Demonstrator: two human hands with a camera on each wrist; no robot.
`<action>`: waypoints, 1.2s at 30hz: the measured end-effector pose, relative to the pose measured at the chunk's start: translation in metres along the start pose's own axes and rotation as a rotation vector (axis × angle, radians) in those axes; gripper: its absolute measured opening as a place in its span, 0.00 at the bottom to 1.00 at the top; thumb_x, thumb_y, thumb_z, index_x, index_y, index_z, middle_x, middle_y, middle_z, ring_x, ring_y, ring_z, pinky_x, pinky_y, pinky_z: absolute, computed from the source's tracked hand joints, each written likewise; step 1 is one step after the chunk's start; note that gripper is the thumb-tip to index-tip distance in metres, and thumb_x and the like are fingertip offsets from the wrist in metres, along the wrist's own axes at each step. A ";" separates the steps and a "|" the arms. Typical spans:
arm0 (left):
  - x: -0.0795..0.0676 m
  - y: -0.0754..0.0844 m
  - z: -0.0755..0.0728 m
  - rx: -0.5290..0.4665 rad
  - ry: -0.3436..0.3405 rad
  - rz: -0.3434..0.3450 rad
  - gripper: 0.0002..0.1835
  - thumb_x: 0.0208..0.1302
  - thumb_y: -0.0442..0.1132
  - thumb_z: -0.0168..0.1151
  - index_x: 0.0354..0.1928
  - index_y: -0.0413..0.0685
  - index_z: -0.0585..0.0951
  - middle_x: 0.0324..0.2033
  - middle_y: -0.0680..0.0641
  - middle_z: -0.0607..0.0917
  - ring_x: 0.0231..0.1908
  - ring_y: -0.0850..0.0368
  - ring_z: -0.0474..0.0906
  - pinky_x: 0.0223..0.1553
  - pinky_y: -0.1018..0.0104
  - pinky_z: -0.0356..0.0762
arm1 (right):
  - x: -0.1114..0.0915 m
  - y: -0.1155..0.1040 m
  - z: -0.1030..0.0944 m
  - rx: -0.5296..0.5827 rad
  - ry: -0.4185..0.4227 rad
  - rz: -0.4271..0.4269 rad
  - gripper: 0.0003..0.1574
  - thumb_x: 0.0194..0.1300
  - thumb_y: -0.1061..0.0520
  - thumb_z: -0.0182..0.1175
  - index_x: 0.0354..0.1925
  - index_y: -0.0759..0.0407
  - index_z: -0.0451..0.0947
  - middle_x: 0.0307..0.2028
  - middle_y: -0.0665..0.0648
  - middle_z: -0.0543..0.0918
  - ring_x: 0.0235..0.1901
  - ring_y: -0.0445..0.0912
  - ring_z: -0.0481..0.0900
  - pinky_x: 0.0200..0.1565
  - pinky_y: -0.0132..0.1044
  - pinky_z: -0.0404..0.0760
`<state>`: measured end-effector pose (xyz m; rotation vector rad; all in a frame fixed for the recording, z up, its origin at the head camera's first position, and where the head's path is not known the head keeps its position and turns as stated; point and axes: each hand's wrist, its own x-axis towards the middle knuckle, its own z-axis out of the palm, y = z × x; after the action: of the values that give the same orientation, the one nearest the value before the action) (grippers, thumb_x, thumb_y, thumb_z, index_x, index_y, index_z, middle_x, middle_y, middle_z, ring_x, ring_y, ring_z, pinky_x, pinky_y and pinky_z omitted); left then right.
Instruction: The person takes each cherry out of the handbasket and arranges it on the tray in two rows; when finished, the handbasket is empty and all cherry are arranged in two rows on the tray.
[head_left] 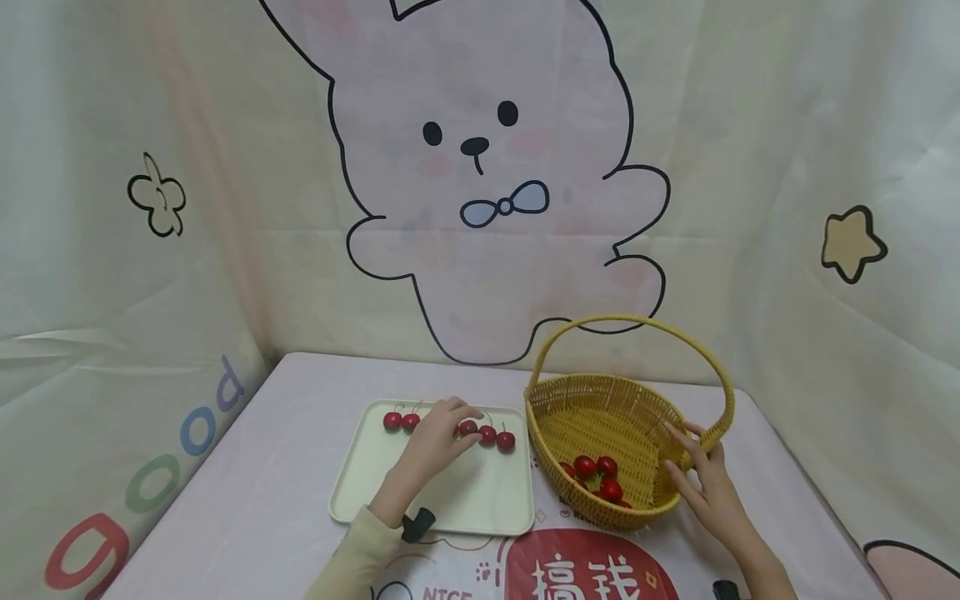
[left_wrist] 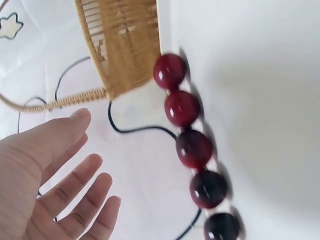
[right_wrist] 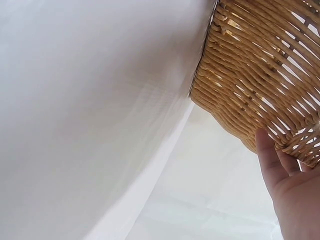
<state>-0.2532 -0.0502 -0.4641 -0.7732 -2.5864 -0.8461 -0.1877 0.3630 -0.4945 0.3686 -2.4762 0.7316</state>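
Left fingers (left_wrist: 92, 200) above cherries (left_wrist: 194, 149)

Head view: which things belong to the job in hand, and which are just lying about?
Likely in the job: tray, cherries on it, yellow basket, red fruit inside it, left hand over the tray, right hand at the basket's rim.

Just around: printed table cover, cartoon backdrop.

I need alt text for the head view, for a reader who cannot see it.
A person's left hand is poised over a row of red cherries on a pale tray; the right hand holds the side of a yellow wicker basket containing more red fruit. A cartoon animal decorates the backdrop.
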 end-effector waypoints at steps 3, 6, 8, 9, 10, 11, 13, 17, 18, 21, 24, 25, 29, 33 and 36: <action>0.004 0.014 0.005 -0.030 -0.010 0.064 0.14 0.56 0.42 0.67 0.45 0.52 0.82 0.40 0.51 0.80 0.38 0.59 0.72 0.36 0.68 0.74 | 0.002 0.001 0.000 -0.012 0.010 -0.022 0.38 0.57 0.66 0.61 0.65 0.56 0.63 0.61 0.69 0.57 0.36 0.36 0.66 0.32 0.39 0.71; 0.009 0.027 0.012 -0.039 -0.017 0.139 0.13 0.56 0.42 0.66 0.45 0.51 0.82 0.40 0.52 0.80 0.38 0.60 0.72 0.37 0.70 0.73 | 0.003 0.001 0.000 -0.009 0.014 -0.027 0.38 0.57 0.67 0.62 0.65 0.56 0.63 0.61 0.68 0.57 0.36 0.33 0.65 0.31 0.38 0.70; 0.013 0.037 0.017 -0.030 -0.022 0.189 0.13 0.56 0.42 0.66 0.45 0.51 0.82 0.40 0.52 0.80 0.39 0.60 0.73 0.38 0.71 0.73 | 0.003 0.001 0.000 -0.008 0.014 -0.025 0.38 0.57 0.67 0.62 0.65 0.56 0.63 0.61 0.68 0.57 0.37 0.34 0.65 0.31 0.38 0.70; 0.016 0.041 0.020 -0.029 -0.027 0.210 0.13 0.56 0.41 0.66 0.45 0.51 0.82 0.39 0.52 0.80 0.38 0.60 0.72 0.37 0.71 0.73 | 0.003 0.001 0.000 -0.008 0.014 -0.023 0.38 0.57 0.67 0.62 0.65 0.56 0.63 0.61 0.67 0.57 0.36 0.34 0.65 0.31 0.38 0.70; 0.018 0.046 0.023 -0.021 -0.032 0.229 0.13 0.56 0.42 0.66 0.45 0.51 0.82 0.39 0.52 0.80 0.38 0.60 0.72 0.37 0.72 0.73 | 0.003 0.001 0.000 -0.008 0.013 -0.020 0.38 0.57 0.66 0.61 0.65 0.56 0.63 0.61 0.67 0.57 0.37 0.34 0.65 0.32 0.38 0.71; 0.020 0.051 0.026 -0.014 -0.038 0.242 0.13 0.56 0.42 0.66 0.45 0.51 0.82 0.39 0.53 0.80 0.39 0.61 0.73 0.37 0.73 0.73 | 0.003 0.001 0.000 -0.007 0.011 -0.017 0.38 0.57 0.66 0.61 0.65 0.56 0.63 0.62 0.67 0.57 0.37 0.34 0.65 0.32 0.39 0.71; 0.025 0.060 0.032 -0.010 -0.052 0.262 0.13 0.57 0.42 0.66 0.44 0.52 0.82 0.40 0.54 0.80 0.40 0.61 0.73 0.39 0.75 0.73 | 0.003 0.001 -0.001 -0.004 0.006 -0.011 0.38 0.58 0.66 0.61 0.65 0.56 0.63 0.62 0.67 0.57 0.37 0.35 0.66 0.32 0.40 0.71; 0.033 0.079 0.043 -0.020 -0.093 0.271 0.14 0.56 0.42 0.67 0.45 0.54 0.82 0.42 0.55 0.79 0.44 0.62 0.74 0.45 0.75 0.73 | 0.002 0.001 -0.001 0.001 -0.004 0.001 0.38 0.58 0.66 0.61 0.65 0.55 0.63 0.62 0.67 0.56 0.37 0.37 0.67 0.33 0.42 0.71; 0.036 0.082 0.046 -0.023 -0.109 0.271 0.14 0.56 0.41 0.66 0.46 0.54 0.82 0.42 0.55 0.79 0.44 0.62 0.74 0.46 0.75 0.73 | 0.002 0.002 -0.001 -0.001 -0.005 0.006 0.38 0.58 0.66 0.61 0.65 0.55 0.63 0.62 0.67 0.56 0.37 0.37 0.67 0.33 0.42 0.71; 0.044 0.093 0.054 -0.039 -0.188 0.255 0.14 0.57 0.42 0.66 0.47 0.56 0.82 0.43 0.56 0.79 0.46 0.63 0.74 0.48 0.75 0.73 | 0.001 0.001 -0.001 0.000 -0.008 0.014 0.38 0.59 0.65 0.61 0.66 0.54 0.62 0.62 0.68 0.56 0.41 0.41 0.66 0.34 0.40 0.72; 0.051 0.099 0.063 -0.053 -0.265 0.246 0.14 0.58 0.43 0.65 0.47 0.57 0.82 0.45 0.56 0.80 0.49 0.64 0.74 0.50 0.75 0.71 | 0.001 0.000 -0.001 0.004 -0.009 0.015 0.38 0.59 0.66 0.61 0.66 0.53 0.62 0.62 0.68 0.56 0.42 0.43 0.67 0.35 0.38 0.72; 0.054 0.101 0.065 -0.061 -0.285 0.245 0.14 0.58 0.43 0.65 0.47 0.57 0.82 0.45 0.57 0.80 0.49 0.65 0.74 0.50 0.75 0.71 | 0.001 0.000 -0.001 0.008 -0.009 0.014 0.38 0.59 0.66 0.61 0.66 0.53 0.62 0.62 0.68 0.56 0.42 0.42 0.67 0.35 0.38 0.72; 0.063 0.106 0.077 -0.101 -0.332 0.238 0.14 0.58 0.43 0.65 0.47 0.56 0.82 0.45 0.59 0.80 0.49 0.67 0.74 0.50 0.77 0.70 | 0.001 -0.001 0.000 0.016 -0.003 0.007 0.38 0.58 0.66 0.61 0.66 0.54 0.62 0.62 0.67 0.56 0.43 0.38 0.65 0.35 0.38 0.72; 0.072 0.112 0.086 -0.198 -0.380 0.197 0.15 0.57 0.42 0.66 0.48 0.56 0.82 0.44 0.59 0.82 0.46 0.67 0.75 0.46 0.78 0.71 | 0.000 -0.002 0.000 0.020 0.004 -0.002 0.38 0.58 0.67 0.61 0.65 0.55 0.63 0.62 0.67 0.56 0.46 0.34 0.61 0.35 0.37 0.72; 0.077 0.115 0.093 -0.262 -0.417 0.168 0.16 0.56 0.41 0.66 0.49 0.55 0.82 0.45 0.58 0.83 0.44 0.65 0.77 0.43 0.80 0.71 | 0.001 -0.002 0.000 0.018 0.006 -0.006 0.38 0.58 0.67 0.61 0.65 0.55 0.63 0.62 0.67 0.56 0.46 0.31 0.60 0.35 0.38 0.72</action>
<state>-0.2602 0.1162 -0.4508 -1.3496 -2.7324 -1.0811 -0.1875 0.3616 -0.4935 0.3795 -2.4639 0.7517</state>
